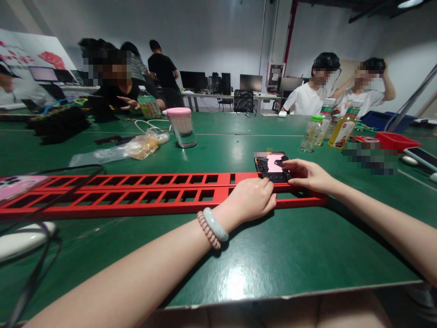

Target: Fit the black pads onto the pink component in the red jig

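A long red ladder-like frame (223, 193) with two rows of rectangular openings lies across the table. At its right end a small black part (276, 176) sits between my hands. My left hand (252, 198), with a pale bangle and a coiled band at the wrist, has curled fingers at the part's left end. My right hand (309, 175) pinches near its right end with thumb and fingers. Just behind lies a dark flat device with a pink face (273, 160), with small black pieces on it. My fingers hide some of the black part's outline.
A pink-lidded glass jar (183, 130) and a crumpled plastic bag (136, 146) stand beyond the frame. Several bottles (344, 125) and a red tray (392, 142) are at the right. A black cable (73, 184) crosses the frame's left end. Other people sit or stand across the green table (218, 264).
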Demonstrator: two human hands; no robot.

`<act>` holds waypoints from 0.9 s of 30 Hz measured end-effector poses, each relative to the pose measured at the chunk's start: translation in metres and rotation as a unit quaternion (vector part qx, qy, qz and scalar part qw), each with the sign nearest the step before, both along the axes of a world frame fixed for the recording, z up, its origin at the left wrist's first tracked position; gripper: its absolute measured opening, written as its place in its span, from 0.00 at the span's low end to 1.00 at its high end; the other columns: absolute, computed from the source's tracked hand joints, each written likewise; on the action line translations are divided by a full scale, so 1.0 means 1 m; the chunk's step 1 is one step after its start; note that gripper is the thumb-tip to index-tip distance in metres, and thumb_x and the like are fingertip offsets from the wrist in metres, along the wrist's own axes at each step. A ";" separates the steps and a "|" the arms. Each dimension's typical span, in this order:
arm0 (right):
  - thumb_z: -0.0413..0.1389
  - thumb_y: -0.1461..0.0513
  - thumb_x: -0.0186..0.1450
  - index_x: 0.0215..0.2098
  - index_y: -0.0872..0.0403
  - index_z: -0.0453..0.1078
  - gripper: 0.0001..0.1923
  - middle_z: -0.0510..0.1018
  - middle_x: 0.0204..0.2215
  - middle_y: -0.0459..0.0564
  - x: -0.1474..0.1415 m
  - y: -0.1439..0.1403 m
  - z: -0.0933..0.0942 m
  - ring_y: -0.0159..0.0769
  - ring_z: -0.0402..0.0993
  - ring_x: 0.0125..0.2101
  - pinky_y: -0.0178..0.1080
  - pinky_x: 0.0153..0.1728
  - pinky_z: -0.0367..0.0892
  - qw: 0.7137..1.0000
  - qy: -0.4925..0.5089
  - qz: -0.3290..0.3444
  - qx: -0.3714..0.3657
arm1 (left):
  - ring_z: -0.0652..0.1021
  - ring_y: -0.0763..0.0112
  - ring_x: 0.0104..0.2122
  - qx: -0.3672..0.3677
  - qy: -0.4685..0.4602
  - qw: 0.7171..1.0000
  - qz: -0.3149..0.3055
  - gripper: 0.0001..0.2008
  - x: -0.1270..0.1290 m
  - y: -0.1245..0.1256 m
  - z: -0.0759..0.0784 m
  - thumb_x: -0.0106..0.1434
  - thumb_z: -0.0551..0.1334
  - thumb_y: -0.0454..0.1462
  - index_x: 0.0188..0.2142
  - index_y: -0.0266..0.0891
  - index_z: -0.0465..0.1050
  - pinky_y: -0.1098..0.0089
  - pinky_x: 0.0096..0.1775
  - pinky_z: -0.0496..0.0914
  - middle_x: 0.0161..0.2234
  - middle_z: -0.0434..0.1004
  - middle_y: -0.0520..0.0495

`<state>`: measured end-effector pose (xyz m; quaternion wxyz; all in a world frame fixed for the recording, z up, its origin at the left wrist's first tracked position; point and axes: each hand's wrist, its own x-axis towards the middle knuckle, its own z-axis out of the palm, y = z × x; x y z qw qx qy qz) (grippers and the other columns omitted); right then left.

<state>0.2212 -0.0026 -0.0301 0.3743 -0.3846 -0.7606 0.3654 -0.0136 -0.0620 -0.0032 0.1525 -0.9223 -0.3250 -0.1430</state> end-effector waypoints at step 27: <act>0.59 0.57 0.54 0.40 0.53 0.73 0.15 0.76 0.42 0.51 0.003 -0.002 0.003 0.41 0.71 0.44 0.47 0.49 0.64 0.982 -0.146 -0.054 0.105 | 0.74 0.64 0.32 0.009 0.005 1.000 0.003 0.15 0.000 -0.001 0.000 0.64 0.46 0.39 0.36 0.33 0.68 0.65 0.35 0.69 0.35 0.74 0.41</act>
